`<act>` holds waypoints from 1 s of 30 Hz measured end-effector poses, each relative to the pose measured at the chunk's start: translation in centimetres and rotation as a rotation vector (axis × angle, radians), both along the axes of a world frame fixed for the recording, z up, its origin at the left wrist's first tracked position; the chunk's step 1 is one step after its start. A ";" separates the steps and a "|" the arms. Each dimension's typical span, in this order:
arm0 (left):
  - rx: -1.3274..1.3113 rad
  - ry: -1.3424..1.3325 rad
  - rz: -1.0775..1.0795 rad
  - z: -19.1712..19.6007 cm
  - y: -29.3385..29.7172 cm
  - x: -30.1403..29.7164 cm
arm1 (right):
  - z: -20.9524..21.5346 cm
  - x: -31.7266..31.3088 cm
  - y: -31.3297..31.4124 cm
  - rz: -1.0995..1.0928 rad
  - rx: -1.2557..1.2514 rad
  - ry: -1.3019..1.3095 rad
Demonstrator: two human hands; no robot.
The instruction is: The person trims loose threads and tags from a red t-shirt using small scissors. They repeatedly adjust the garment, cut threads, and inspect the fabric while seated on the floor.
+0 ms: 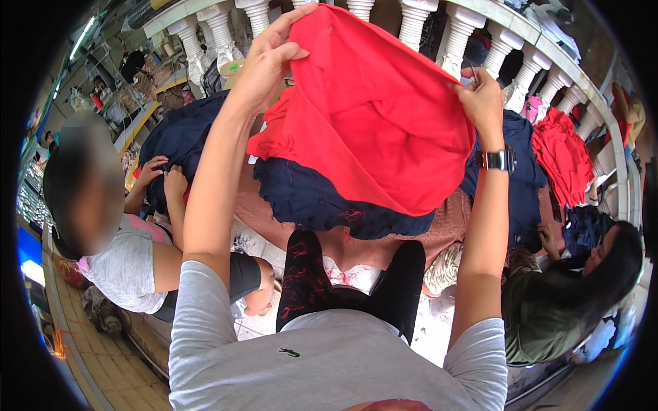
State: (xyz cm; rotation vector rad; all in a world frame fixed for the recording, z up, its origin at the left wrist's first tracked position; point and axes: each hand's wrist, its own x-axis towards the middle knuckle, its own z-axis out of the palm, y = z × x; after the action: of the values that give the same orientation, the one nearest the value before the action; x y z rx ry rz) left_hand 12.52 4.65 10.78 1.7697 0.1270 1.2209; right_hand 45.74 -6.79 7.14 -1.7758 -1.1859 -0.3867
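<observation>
A large piece of red fabric (384, 103), maybe part of a garment, is stretched up in front of me between my two raised hands. My left hand (274, 55) grips its upper left edge, thumb on the near side. At the right edge, my right hand (483, 99) pinches the cloth; a small thin object, too small to identify, shows by its fingers. The lower part of the red fabric hangs over a pile of dark navy cloth (308, 198), where loose red threads cling.
Brown textured cloth (370, 252) covers the surface under the pile. Co-workers sit at my left (130, 253) and right (562, 315), hands on navy cloth. A red cloth heap (562, 154) lies at the far right, before a white balustrade (462, 34). Thread scraps dot my dark trousers (301, 281).
</observation>
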 end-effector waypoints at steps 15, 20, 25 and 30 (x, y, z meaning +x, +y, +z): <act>-0.106 0.324 -0.233 -4.3 -0.9 7.2 | -10.0 -13.6 -1.8 0.733 0.262 0.693; 0.137 0.333 -0.002 -7.8 -2.6 6.6 | -11.5 -15.2 -5.3 0.661 0.203 0.824; 0.199 0.364 0.212 -10.9 -6.9 6.3 | -14.9 -16.8 -7.5 0.636 0.267 1.021; 0.179 0.355 0.202 -12.5 -6.5 8.0 | -16.4 -17.0 -8.1 0.621 0.231 1.001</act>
State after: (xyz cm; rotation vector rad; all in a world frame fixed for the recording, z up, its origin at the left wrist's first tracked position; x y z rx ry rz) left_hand 20.52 -1.84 -1.67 2.1619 0.4222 1.0719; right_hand 28.75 -14.93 -9.22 -1.0530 -0.8191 0.6471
